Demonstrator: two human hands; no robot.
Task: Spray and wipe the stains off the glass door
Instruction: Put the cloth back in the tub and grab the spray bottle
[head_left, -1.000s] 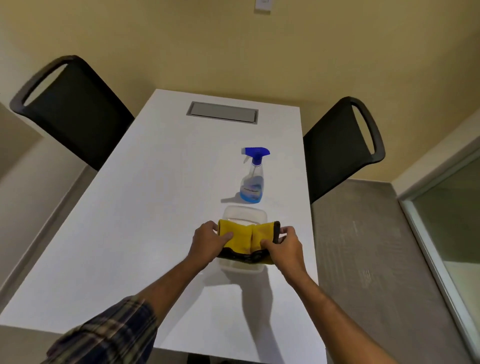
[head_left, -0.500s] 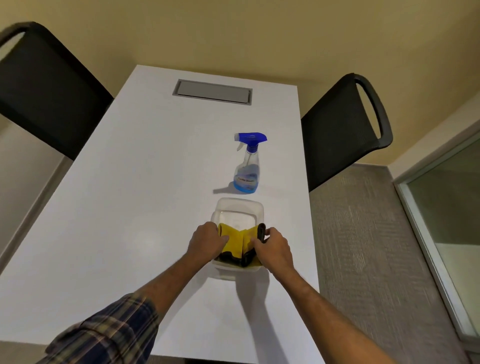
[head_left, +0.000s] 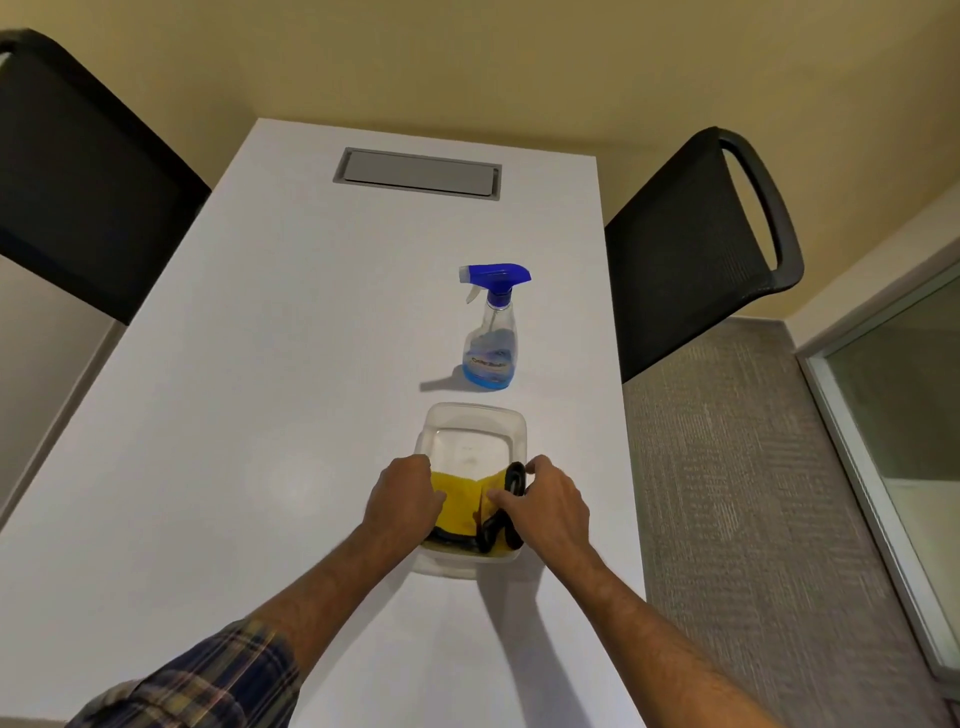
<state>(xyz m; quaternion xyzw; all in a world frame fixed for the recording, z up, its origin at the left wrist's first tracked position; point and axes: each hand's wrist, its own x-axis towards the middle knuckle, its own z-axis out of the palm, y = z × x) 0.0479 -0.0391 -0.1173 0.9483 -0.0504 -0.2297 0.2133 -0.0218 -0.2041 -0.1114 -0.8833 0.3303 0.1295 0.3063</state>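
Where two bare forearms reach out over the white table (head_left: 234, 415), a plaid sleeve (head_left: 197, 680) covers the left arm on the near side of the clear plastic tub (head_left: 475, 409). The left hand (head_left: 402, 496) sits at the tub's left wall, its fingers (head_left: 415, 462) curled down over the left edge of a yellow cloth (head_left: 460, 496), thumb lying on the fabric. The right hand (head_left: 550, 506) is at the tub's right wall, thumb and fingers pinched on the cloth's black-trimmed right edge, which bunches up between them. The cloth lies folded in the near half of the tub, and the far half shows bare bottom. Just beyond the tub, not touching it, a spray bottle (head_left: 491, 338) stands upright with a blue head and a little blue liquid at its base. Farther beyond the tub a grey hatch (head_left: 418, 173) is set into the table. A black chair (head_left: 88, 197) stands far to the tub's left, a second chair (head_left: 691, 249) to its far right. The glass door (head_left: 893, 395) is well to the tub's right, past grey carpet (head_left: 727, 493).
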